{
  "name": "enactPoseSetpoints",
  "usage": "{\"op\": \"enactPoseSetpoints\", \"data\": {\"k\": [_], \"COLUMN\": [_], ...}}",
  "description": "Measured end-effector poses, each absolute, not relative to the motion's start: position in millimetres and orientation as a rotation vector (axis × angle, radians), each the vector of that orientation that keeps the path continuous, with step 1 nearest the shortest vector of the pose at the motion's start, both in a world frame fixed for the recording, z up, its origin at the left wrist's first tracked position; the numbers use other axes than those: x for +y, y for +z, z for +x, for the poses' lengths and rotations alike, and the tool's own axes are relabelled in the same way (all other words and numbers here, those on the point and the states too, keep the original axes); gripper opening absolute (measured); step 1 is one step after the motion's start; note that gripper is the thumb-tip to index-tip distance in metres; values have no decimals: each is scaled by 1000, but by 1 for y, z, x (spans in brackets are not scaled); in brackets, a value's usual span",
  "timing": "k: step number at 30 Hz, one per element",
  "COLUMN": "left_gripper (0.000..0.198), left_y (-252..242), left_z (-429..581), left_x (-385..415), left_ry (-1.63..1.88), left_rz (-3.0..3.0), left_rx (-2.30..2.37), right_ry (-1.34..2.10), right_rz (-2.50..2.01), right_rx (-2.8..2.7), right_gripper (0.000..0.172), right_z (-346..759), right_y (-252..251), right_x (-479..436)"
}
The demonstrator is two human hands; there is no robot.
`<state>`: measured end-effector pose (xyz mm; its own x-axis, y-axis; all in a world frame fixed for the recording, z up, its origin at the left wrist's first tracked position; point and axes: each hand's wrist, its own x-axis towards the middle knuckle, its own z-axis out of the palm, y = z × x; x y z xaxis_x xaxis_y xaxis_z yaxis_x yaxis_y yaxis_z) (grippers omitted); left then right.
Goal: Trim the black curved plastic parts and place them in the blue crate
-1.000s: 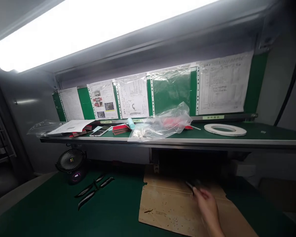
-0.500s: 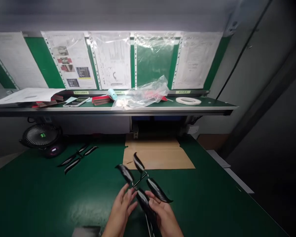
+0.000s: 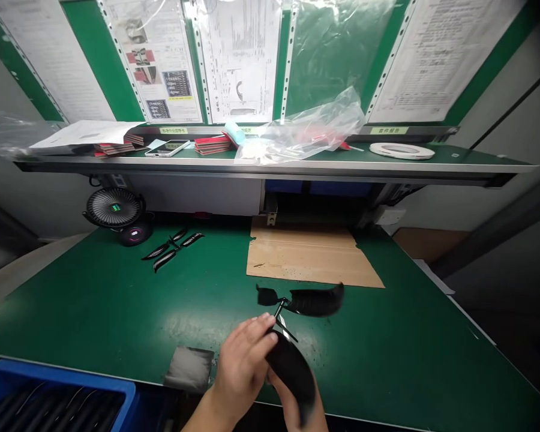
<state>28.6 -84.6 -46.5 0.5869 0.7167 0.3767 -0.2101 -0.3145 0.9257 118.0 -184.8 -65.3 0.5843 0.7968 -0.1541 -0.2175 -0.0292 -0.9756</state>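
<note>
**Left hand** [image 3: 243,366]: left fingers [image 3: 256,331] closed, curled over a black part [image 3: 290,372] near its thin metal rod [image 3: 279,310].

**Right hand** [image 3: 284,403]: right fingers [image 3: 276,379] lie beneath the same part, largely hidden; grip cannot be told.

**Held item:** black part, glossy curved blades joined by the rod, raised between both hands over the green mat [image 3: 94,312], far blades blurred.

**Container:** blue bin [image 3: 130,399], front left of the mat, holding long dark strips [image 3: 58,411], count unclear.

**On mat:** gray pad [image 3: 189,369], cardboard sheet [image 3: 312,258], similar black part [image 3: 164,259], small fan [image 3: 114,207].

**On shelf:** phone [image 3: 167,148], red stacks [image 3: 212,144], plastic bag [image 3: 310,132], tape roll [image 3: 402,150].
</note>
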Motion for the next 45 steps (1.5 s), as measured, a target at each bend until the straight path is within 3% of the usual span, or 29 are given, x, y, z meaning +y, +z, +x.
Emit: {"op": "enactPoseSetpoints", "data": {"k": [5, 10, 16, 22, 26, 30, 33, 37, 41, 45], "left_gripper": [40, 21, 20, 35, 41, 42, 34, 18, 23, 22], "left_y": [-17, -10, -25, -25, -29, -35, -34, -21, -2, -2], "left_z": [34, 30, 31, 16, 22, 27, 21, 12, 12, 13], "left_x": [-88, -83, -71, -54, -65, -71, -72, -79, -93, -98], "left_ry": [707, 430, 473, 547, 444, 424, 571, 798, 624, 658], "left_rz": [725, 591, 490, 1166, 1441, 1499, 1681, 2276, 2517, 2447], "left_rx": [773, 725, 783, 749, 778, 870, 798, 376, -9, 28], "right_ry": [800, 857, 935, 1013, 934, 991, 960, 1260, 1388, 1155], "right_rz": [-1473, -1364, -1263, -979, -1140, -1320, -1129, -926, -1011, -1402], "right_rx": [-577, -821, -1263, -686, -906, -1105, -626, -72, -71, -410], "right_gripper": [46, 35, 29, 38, 30, 35, 35, 34, 34, 39], "right_z": [114, 126, 147, 192, 208, 203, 199, 199, 197, 219], "right_y": [-71, -67, -65, -64, -12, 14, -8, -59, -86, -83], "right_x": [-186, -187, -199, -211, -221, -224, -211, -191, -188, -190]}}
